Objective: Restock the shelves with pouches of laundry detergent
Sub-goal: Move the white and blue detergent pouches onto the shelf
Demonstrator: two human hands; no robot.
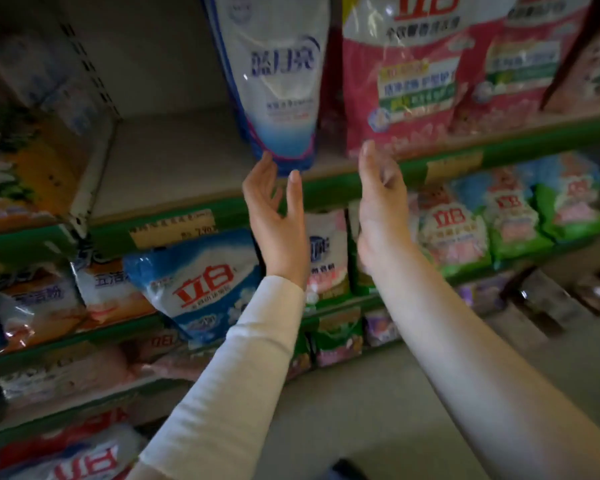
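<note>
**Pouch on shelf, both hands loose**

The white-and-blue pouch [281, 81] stands upright on the green-edged shelf [174, 161]. Just below it the left hand [278, 216] is spread loose, a fingertip touching its bottom edge. To its right the right hand [381, 202] is raised, relaxed, holding nothing.

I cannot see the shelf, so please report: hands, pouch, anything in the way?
Left hand open, fingertips at base of white-blue pouch. Right hand open, empty. Pouch stands on shelf, pink pouch close beside.
</note>
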